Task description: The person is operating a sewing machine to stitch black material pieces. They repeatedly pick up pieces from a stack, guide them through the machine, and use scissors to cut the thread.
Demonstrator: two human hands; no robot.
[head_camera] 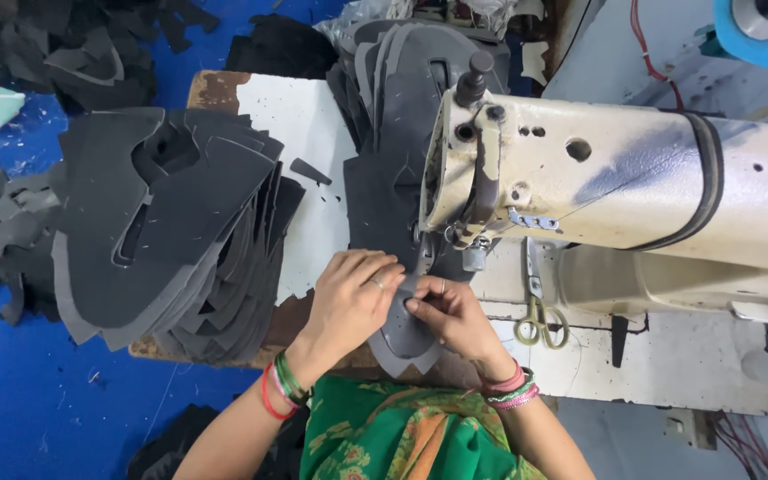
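I see both hands pinching grey curved felt-like cut piece (406,333): left hand (348,298), right hand (455,316). Step, I judge: aligning under cream sewing machine (615,178) needle. Next needs steady feed.

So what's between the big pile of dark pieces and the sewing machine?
In the head view, a bare strip of white table separates the pile from the sewing machine, with one small dark scrap on it.
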